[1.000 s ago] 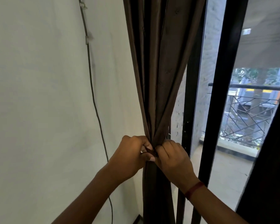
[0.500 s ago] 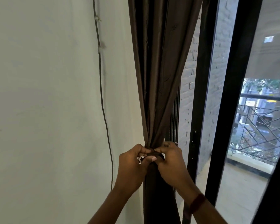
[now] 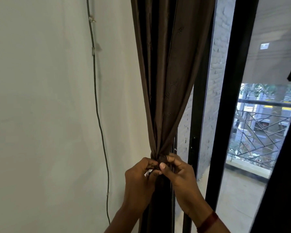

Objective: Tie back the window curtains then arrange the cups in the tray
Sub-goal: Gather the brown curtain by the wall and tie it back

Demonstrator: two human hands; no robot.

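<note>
While the long brown, faintly shiny fabric curtain (image 3: 168, 81) is hanging in folds beside the window, both hands are meeting at its narrowest point, where the cloth is bunched tight. The left hand (image 3: 139, 179) is pinching the dark brown tie-back band (image 3: 161, 159) from the wall side, fingers curled in. The right hand (image 3: 178, 172) is pinching the same band from the window side between thumb and forefinger. A small white tag (image 3: 147, 173) is peeking out at the left hand's grip. Above the grip the curtain is fanning wide; below it the cloth is dropping straight between the two wrists. A dark red wristband (image 3: 207, 221) is sitting on the right wrist. Left of the grip, a thin dark cable (image 3: 97, 115) is running down the plain white wall (image 3: 40, 115); right of it, a black metal window frame (image 3: 225, 115) is standing, with a balcony railing (image 3: 262, 132) showing through the glass.
</note>
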